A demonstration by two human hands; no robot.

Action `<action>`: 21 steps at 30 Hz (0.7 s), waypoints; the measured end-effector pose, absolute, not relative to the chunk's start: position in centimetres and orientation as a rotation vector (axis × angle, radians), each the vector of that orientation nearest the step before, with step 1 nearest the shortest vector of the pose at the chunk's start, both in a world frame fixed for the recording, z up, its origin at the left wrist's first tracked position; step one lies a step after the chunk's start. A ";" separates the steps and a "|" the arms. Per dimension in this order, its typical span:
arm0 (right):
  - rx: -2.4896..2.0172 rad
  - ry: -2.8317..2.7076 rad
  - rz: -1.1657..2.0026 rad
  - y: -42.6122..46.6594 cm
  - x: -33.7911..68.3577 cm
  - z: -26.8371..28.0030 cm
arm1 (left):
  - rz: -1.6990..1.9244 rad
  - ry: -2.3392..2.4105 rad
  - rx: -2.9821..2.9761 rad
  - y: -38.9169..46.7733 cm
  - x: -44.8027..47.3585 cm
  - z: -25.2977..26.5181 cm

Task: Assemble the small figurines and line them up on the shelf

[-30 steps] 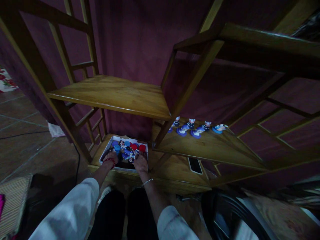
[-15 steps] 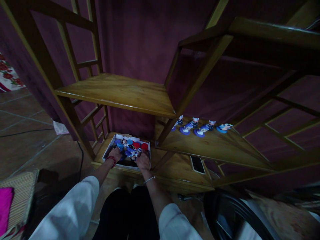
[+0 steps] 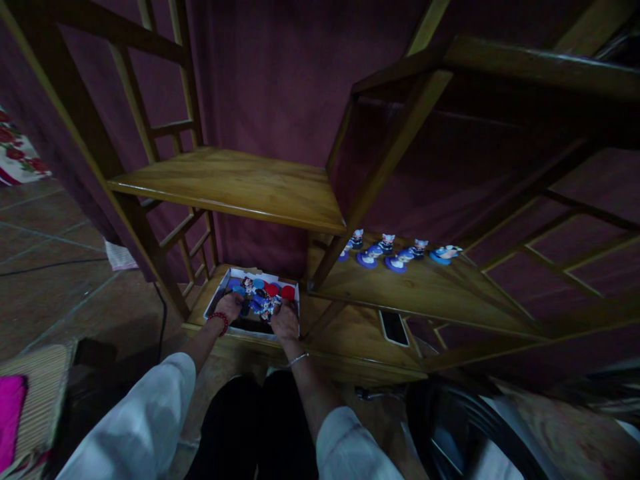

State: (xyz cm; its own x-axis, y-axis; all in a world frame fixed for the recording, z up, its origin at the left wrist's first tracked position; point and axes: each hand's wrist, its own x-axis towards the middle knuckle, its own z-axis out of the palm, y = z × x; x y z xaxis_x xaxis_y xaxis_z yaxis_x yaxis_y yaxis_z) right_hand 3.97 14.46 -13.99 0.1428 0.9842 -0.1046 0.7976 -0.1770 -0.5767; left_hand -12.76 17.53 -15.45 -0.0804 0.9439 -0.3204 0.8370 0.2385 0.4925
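Observation:
Both of my hands are down inside a shallow white box [image 3: 215, 299] on the bottom shelf. Small figurines [image 3: 263, 305] on blue, purple and red round bases lie jumbled in it. My left hand [image 3: 230, 305], with a red bead bracelet at the wrist, is closed at the box's left side, by a blue base; what its fingers grip is too dim to make out. My right hand [image 3: 285, 321], below a thin silver bracelet, has its fingers curled at the right side, against a blue-and-white figurine. The fingertips are partly hidden.
On the shelf to the right stand several figurines [image 3: 400, 259] in rows. A phone [image 3: 394, 328] lies on the lower board. The wooden upper shelf [image 3: 230, 183] overhangs the box, and a slanted post [image 3: 370, 193] rises beside it. A black round-rimmed object [image 3: 425, 427] sits at lower right.
My left hand has shifted very slightly within the box. My right hand stays almost where it was, and the view has moved a little.

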 end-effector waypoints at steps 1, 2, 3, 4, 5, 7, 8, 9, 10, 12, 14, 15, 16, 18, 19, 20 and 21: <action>-2.074 -1.688 0.626 14.5 3.9 -14.0 | 0.255 1.940 1.619 17.5 -12.8 -15.5; -2.094 -1.678 0.596 14.5 3.9 -14.1 | 0.270 1.940 1.614 17.5 -12.8 -15.6; -2.104 -1.680 0.578 14.5 3.9 -14.2 | 0.287 1.938 1.611 17.5 -12.8 -15.6; -2.112 -1.683 0.566 14.6 3.8 -14.2 | 0.304 1.934 1.609 17.4 -12.8 -15.6; -2.117 -1.688 0.558 14.6 3.8 -14.3 | 0.324 1.928 1.608 17.4 -12.8 -15.5; -2.113 -1.698 0.547 14.6 3.9 -14.3 | 0.377 1.918 1.610 17.2 -12.9 -15.3; -2.103 -1.706 0.542 14.6 3.9 -14.4 | 0.402 1.916 1.613 17.1 -13.0 -15.2; -2.089 -1.713 0.535 14.6 3.9 -14.4 | 0.430 1.914 1.613 17.0 -13.0 -15.1; -2.077 -1.717 0.525 14.6 3.9 -14.4 | 0.464 1.911 1.607 17.0 -13.1 -15.1; -2.068 -1.713 0.516 14.6 4.0 -14.4 | 0.532 1.902 1.585 17.0 -13.2 -15.1; -2.071 -1.694 0.526 14.5 3.9 -14.4 | 0.578 1.895 1.556 17.0 -13.3 -15.2; -2.071 -1.682 0.535 14.5 3.9 -14.4 | 0.588 1.899 1.543 17.0 -13.3 -15.3; -2.069 -1.675 0.543 14.5 3.9 -14.3 | 0.590 1.906 1.534 17.0 -13.4 -15.3; -2.069 -1.671 0.551 14.5 3.9 -14.3 | 0.577 1.943 1.517 17.0 -13.3 -15.3; -2.071 -1.672 0.554 14.4 3.9 -14.2 | 0.559 1.977 1.514 16.9 -13.3 -15.2; -2.075 -1.674 0.558 14.4 3.9 -14.2 | 0.538 2.012 1.516 16.8 -13.2 -15.1; -2.081 -1.676 0.562 14.4 3.9 -14.1 | 0.502 2.054 1.521 16.7 -13.1 -14.9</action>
